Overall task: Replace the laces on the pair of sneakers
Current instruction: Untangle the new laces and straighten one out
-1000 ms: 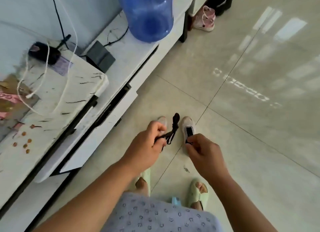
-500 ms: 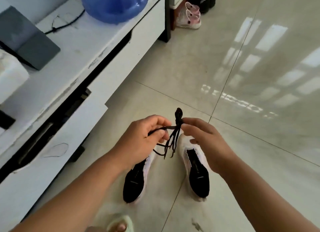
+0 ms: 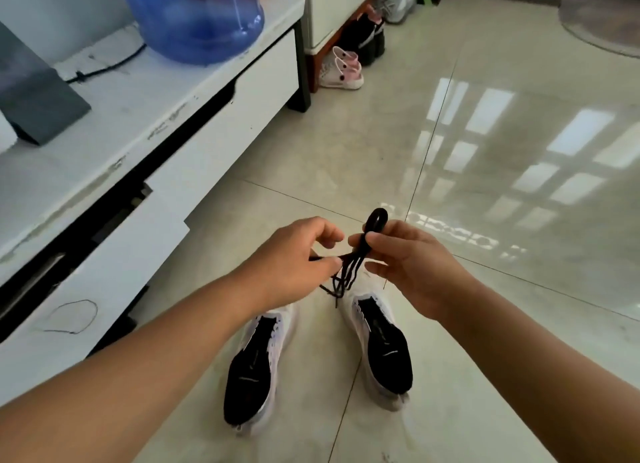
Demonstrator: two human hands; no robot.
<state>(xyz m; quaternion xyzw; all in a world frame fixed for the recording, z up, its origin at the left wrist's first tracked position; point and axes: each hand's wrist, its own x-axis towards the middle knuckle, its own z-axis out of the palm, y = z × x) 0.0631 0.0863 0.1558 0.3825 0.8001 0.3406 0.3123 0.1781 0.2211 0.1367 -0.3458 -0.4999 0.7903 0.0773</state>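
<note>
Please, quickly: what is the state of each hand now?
Left hand: pinches one strand of the bundled black fabric shoelace.
Right hand: grip closed around the looped upper part of that shoelace.

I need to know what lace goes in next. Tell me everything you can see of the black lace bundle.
The black lace bundle is thin dark cord, looped over several times. The right hand pinches it just below a loop standing up at the top; the left hand pinches a strand. Loops and ends dangle above the sneakers, not touching them.
</note>
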